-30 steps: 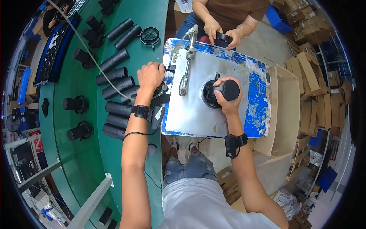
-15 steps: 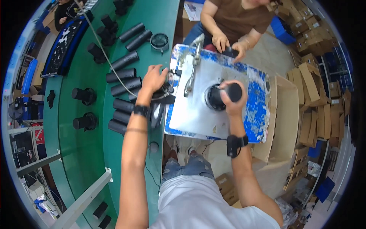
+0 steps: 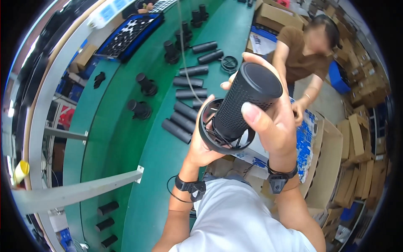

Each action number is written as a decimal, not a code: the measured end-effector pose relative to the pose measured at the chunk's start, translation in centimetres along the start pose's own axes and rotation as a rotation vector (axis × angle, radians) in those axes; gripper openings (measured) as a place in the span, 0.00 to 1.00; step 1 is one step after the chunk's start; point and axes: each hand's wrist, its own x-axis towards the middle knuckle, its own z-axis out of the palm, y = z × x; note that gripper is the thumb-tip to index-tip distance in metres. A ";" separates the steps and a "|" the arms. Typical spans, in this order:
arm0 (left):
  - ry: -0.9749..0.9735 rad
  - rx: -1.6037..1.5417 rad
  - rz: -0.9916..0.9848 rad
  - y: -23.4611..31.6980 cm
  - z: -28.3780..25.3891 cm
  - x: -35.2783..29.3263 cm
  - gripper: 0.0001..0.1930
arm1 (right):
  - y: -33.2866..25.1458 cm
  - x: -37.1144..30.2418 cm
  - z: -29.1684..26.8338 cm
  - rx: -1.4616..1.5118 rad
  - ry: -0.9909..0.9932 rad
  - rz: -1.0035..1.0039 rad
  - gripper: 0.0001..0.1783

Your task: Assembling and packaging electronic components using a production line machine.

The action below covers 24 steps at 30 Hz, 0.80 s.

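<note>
Green table (image 3: 126,138) curves up the left of the head view, strewn with black tubes (image 3: 184,117) lying flat and a few upright black stands (image 3: 145,84); cardboard boxes (image 3: 361,143) stack up on the right. Across the way, another person in a brown shirt (image 3: 298,59) bends over a blue-edged board (image 3: 306,138), hands down at its rim.

Centre of the picture: the right hand (image 3: 273,122) is wrapped around a black mesh cylinder (image 3: 245,105), thumb pressed flat on its side, fingers curled behind, cap end tilted up and away. The left hand (image 3: 201,143) grips a black ring (image 3: 218,138) at the cylinder's lower end, fingers closed on its rim. Ring and cylinder are raised well above the table, close to the camera.

By my reading, this is the fitting step, ring being seated on the cylinder's base. The next move likely calls for squaring the ring to the cylinder and pressing or twisting evenly, so it does not seat crooked.
</note>
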 end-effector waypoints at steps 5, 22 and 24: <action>-0.434 -0.157 -0.093 -1.5 -4.4 -2.1 0.48 | 0.3 0.1 3.2 -0.148 -0.098 0.026 0.49; 0.101 -0.665 -0.342 -1.2 -2.0 -8.8 0.53 | 2.2 -1.3 2.7 -0.218 -0.205 0.094 0.55; 0.005 -0.632 -0.288 -3.2 -2.4 -9.5 0.57 | 2.7 -1.4 3.1 -0.201 -0.220 0.105 0.56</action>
